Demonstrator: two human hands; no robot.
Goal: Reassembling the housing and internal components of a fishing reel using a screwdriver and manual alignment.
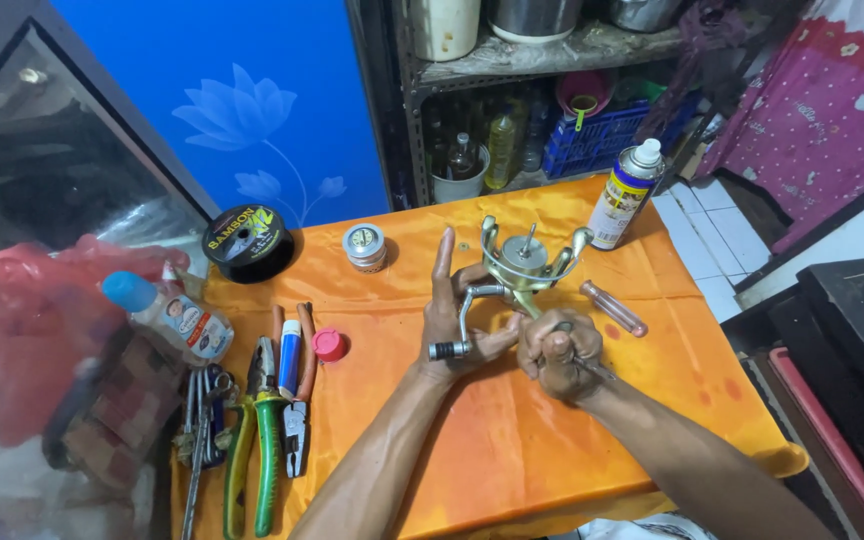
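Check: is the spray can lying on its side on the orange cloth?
No, the spray can stands upright at the far right of the orange cloth, behind the fishing reel.

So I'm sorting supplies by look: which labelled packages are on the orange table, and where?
Spray can: far right edge, upright cylinder, yellow-and-blue label, white cap.
Line spool: far left, flat black disc, yellow label.
Squeeze bottle: left edge, lying tilted, clear, blue cap, pictured label.
Small round tin: beside the spool, silver, pale lid.

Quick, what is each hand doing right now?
Left hand: steadying the fishing reel, forefinger stretched out straight.
Right hand: closed around a thin metal tool at the reel.
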